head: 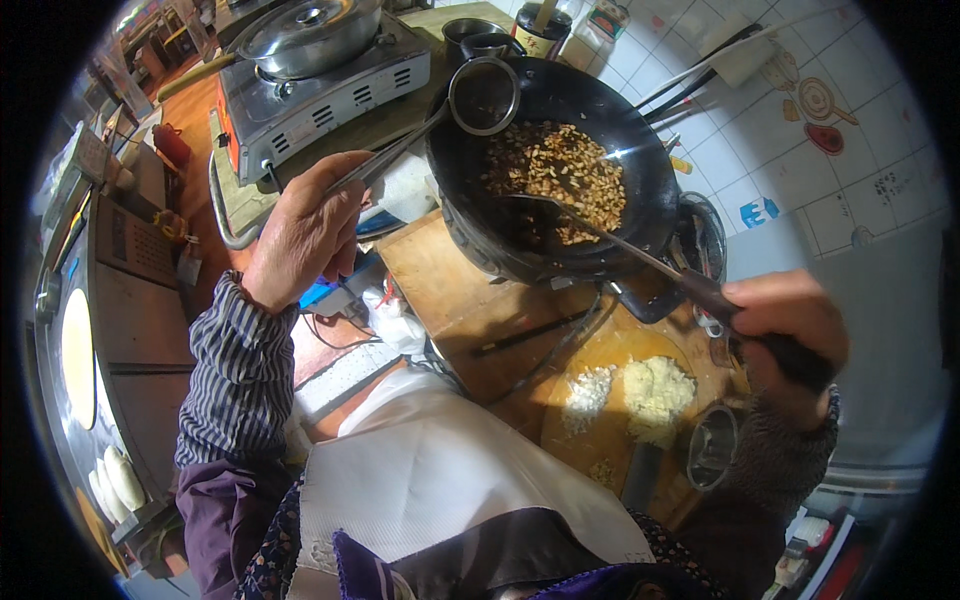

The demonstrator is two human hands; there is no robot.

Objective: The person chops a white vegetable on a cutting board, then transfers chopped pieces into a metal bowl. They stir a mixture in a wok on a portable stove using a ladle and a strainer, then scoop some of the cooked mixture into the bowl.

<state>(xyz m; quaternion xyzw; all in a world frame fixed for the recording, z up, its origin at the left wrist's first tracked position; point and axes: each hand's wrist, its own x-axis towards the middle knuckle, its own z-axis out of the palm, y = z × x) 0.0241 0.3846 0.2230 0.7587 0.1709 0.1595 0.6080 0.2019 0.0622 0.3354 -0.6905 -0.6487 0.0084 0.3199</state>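
My left hand grips the handle of a small round metal strainer, whose bowl hangs over the left rim of a black wok. My right hand is closed around the dark handle of a long metal utensil. Its working end lies among browned chopped pieces in dark liquid in the wok, so its shape is hidden. Below the wok, a round wooden board bears a white chopped heap and a larger pale yellow minced heap, with a wide dark blade beside them.
A lidded steel pan stands on a gas stove at the upper left. Behind the wok are a dark pot and a jar. An empty-looking metal bowl sits right of the board. A tiled wall bounds the right side.
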